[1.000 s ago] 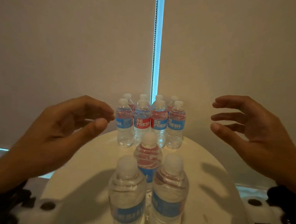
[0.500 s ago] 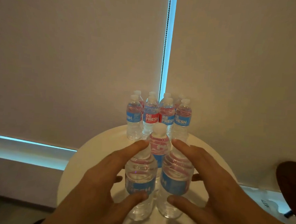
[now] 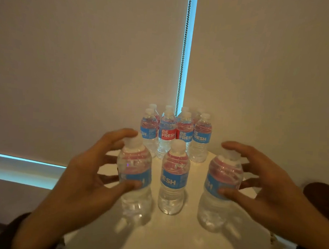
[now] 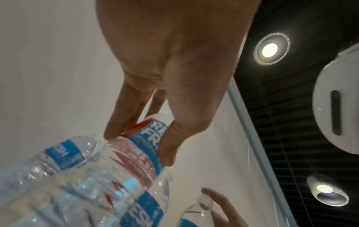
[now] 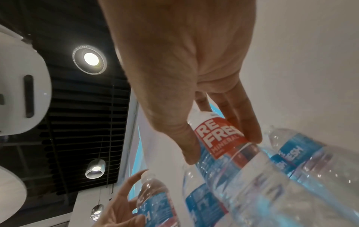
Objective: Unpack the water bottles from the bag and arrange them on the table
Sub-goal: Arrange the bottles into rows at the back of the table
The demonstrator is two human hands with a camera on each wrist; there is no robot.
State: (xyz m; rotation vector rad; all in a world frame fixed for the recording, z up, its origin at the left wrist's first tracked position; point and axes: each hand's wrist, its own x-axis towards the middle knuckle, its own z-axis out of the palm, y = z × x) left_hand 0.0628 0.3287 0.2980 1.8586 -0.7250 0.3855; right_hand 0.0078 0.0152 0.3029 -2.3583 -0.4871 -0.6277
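Observation:
Three REFRESH water bottles stand in a front row on the round white table (image 3: pixel 173 239). My left hand (image 3: pixel 132 158) grips the left bottle (image 3: pixel 135 197), thumb on its blue label and fingers curled over the shoulder and cap. My right hand (image 3: pixel 225 168) grips the right bottle (image 3: pixel 215 209) the same way. The middle bottle (image 3: pixel 174 179) stands free between them. In the wrist views my left hand (image 4: pixel 139 148) wraps its bottle (image 4: pixel 144 155), and my right hand (image 5: pixel 222 149) wraps its bottle (image 5: pixel 219 138). I cannot tell whether the held bottles touch the table.
Several more bottles (image 3: pixel 175 132) stand packed together at the table's far edge against the roller blinds. A bead chain (image 3: pixel 183 58) hangs in the gap between the blinds. A dark rounded object (image 3: pixel 320 197) sits past the table's right edge.
Both hands came down from the sides and took hold of the two front bottles. They then carried them apart, left and right, leaving the third bottle alone in the middle.

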